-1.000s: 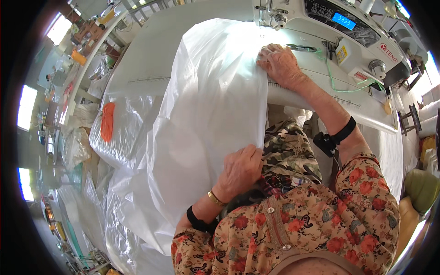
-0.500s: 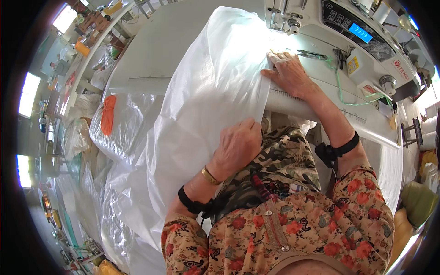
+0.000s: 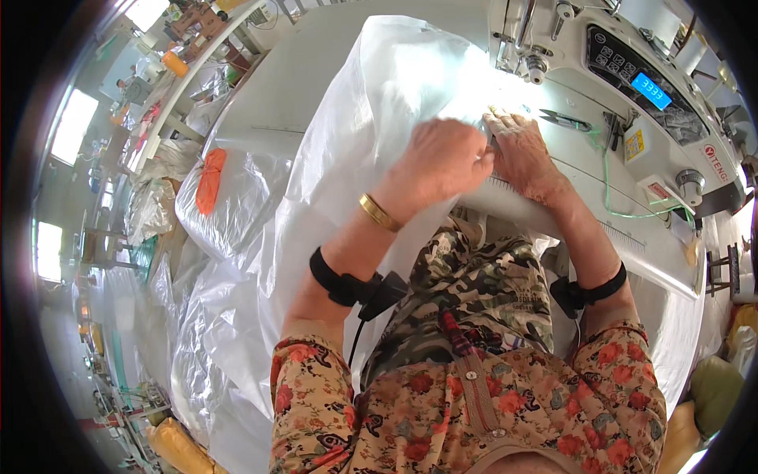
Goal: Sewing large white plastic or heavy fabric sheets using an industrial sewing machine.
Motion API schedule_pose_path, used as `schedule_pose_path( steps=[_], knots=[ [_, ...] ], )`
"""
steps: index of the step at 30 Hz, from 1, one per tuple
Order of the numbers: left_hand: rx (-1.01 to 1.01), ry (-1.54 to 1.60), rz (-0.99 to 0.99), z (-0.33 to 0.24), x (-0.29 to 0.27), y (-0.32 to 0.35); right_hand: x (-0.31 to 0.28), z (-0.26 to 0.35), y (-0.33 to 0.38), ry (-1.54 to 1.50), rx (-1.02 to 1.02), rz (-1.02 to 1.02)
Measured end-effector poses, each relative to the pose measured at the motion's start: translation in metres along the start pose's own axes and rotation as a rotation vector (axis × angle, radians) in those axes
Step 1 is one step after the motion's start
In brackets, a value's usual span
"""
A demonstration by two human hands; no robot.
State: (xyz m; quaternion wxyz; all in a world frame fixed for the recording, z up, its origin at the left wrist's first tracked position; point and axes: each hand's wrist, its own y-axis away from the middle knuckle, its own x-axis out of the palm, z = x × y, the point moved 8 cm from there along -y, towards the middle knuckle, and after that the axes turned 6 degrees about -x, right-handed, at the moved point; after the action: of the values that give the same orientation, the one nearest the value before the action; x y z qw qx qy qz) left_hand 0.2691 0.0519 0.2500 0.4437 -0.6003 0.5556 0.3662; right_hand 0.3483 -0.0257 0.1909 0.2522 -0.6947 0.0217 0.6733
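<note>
A translucent white plastic sheet lies over the sewing machine's bed and hangs down across the left of my lap. My right hand rests with its fingers stretched out, pressing down by the sheet's right edge under the bright lamp. Just left of it is my left hand, curled closed over the sheet's right side; what its fingers hold, if anything, is hidden. The sewing machine's needle area stands just beyond my right fingertips, partly lost in glare.
Thread snips lie on the machine bed to the right, near a loose green thread. The machine head carries a lit blue display. An orange bundle sits on more plastic sheeting at the left.
My left hand has moved up and slightly right, from the sheet's lower right edge to beside my right hand. My right hand keeps its place on the bed. The whole view has shifted a little.
</note>
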Motion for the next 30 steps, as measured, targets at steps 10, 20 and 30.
schedule_pose_path(
  steps=[10,20,30],
  knots=[
    [-0.352,-0.48,-0.571,0.145,-0.087,-0.111,-0.017,0.009,-0.008,-0.055,0.056,-0.035],
    [-0.404,-0.104,-0.715,0.205,-0.073,-0.048,-0.026,-0.014,0.001,-0.041,0.249,-0.196],
    [-0.32,0.265,-0.611,0.136,-0.045,0.083,-0.036,-0.09,0.041,0.133,0.544,-0.211]
  ],
)
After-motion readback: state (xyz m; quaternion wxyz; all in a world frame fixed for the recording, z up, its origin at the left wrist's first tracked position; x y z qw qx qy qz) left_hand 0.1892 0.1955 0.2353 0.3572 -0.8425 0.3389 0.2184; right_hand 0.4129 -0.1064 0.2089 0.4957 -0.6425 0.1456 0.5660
